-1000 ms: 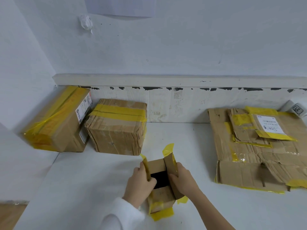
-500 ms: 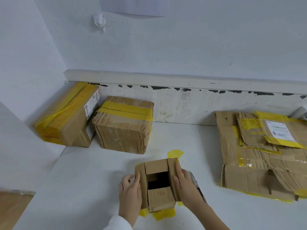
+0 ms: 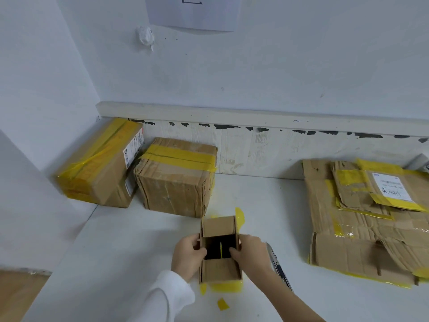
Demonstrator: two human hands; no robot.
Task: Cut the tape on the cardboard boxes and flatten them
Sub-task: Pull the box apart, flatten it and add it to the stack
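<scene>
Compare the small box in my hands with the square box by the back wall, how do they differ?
The small box is open, its flaps spread and its dark inside showing; the square box is sealed, yellow tape unbroken across its top. The small box is gripped on both sides by the left hand and right hand; the square box stands untouched. The small box looks clearly smaller. Both are brown cardboard with yellow tape, on the white table.

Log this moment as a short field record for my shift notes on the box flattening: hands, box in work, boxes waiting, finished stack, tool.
left hand: grips the small box's left wall
right hand: grips its right wall
small box: opened, flaps up, yellow tape cut
sealed boxes: two, at rear left
flattened cardboard: stacked at right
utility knife: on table beside right hand
</scene>
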